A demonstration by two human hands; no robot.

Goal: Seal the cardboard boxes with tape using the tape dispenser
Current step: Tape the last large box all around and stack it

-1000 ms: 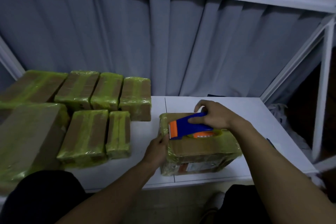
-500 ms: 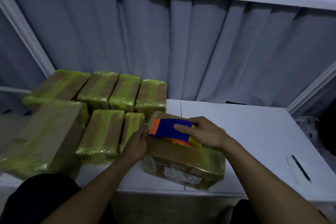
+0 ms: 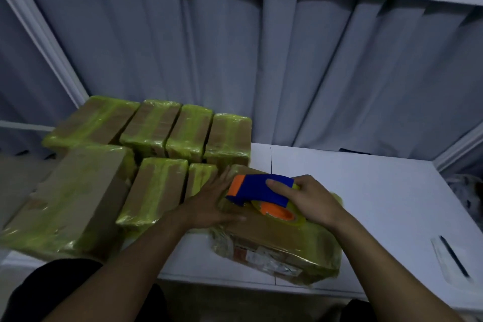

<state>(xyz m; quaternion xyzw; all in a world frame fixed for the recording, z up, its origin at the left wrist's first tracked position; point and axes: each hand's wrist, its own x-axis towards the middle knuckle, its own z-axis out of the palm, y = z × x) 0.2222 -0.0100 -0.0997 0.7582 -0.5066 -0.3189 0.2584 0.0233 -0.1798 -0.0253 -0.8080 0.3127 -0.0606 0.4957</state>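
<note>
A cardboard box [image 3: 277, 246] wrapped partly in yellow-green tape lies near the front edge of the white table [image 3: 379, 191]. On its top sits a blue and orange tape dispenser [image 3: 258, 189] with a yellow tape roll, and my right hand [image 3: 305, 198] grips it from the right. My left hand [image 3: 211, 204] presses flat on the box's left top edge, fingers straight, right beside the dispenser's orange nose.
Several taped boxes [image 3: 162, 138] are packed in two rows at the left of the table, with a larger box [image 3: 65, 201] at the front left. A thin dark pen [image 3: 453, 256] on a white slip lies at the right. Grey curtain hangs behind; white frame bars surround.
The box and dispenser have shifted left, close against the stacked boxes. My left hand has moved from the box's side onto its top and flattened. The view has swung left.
</note>
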